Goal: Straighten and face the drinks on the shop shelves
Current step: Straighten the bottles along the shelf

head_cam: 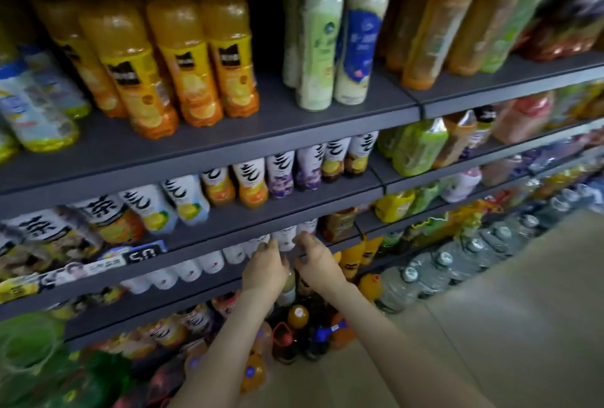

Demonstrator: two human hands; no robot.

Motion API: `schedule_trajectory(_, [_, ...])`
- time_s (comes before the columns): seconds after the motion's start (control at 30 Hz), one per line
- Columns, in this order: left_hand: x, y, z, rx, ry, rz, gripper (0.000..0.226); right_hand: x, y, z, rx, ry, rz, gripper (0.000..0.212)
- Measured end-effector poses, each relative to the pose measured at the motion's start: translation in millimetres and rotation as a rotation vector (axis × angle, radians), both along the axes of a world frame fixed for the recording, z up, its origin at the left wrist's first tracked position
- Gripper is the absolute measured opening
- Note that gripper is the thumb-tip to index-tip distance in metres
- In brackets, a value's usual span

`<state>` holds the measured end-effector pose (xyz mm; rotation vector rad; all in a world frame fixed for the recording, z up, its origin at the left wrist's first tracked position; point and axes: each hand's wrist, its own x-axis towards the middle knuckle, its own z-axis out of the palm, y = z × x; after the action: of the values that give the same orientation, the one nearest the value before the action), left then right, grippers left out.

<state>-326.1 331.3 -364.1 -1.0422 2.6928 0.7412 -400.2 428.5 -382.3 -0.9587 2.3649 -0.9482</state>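
Just left of the white bottle [287,238] standing on the grey shelf [183,295], the left hand [265,268] reaches up, fingers curled together; just right of it, the right hand [315,260] hovers, fingers bent, slightly spread; I cannot tell whether either hand grips anything.

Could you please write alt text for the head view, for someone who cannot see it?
A left hand and right hand reach to white bottles on a middle shelf; orange juice bottles stand above, water bottles by the floor.
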Motion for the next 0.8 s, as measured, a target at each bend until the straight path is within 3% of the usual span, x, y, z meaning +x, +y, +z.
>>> schedule_trajectory(0.47, [-136,169,36,-0.099,0.122,-0.179,0.025,-130,186,43,-0.09,0.05,-0.08,0.02])
schedule_trajectory(0.8, [-252,280,55,-0.067,0.19,-0.188,0.033,-256,307,75,-0.084,0.07,-0.229,0.034])
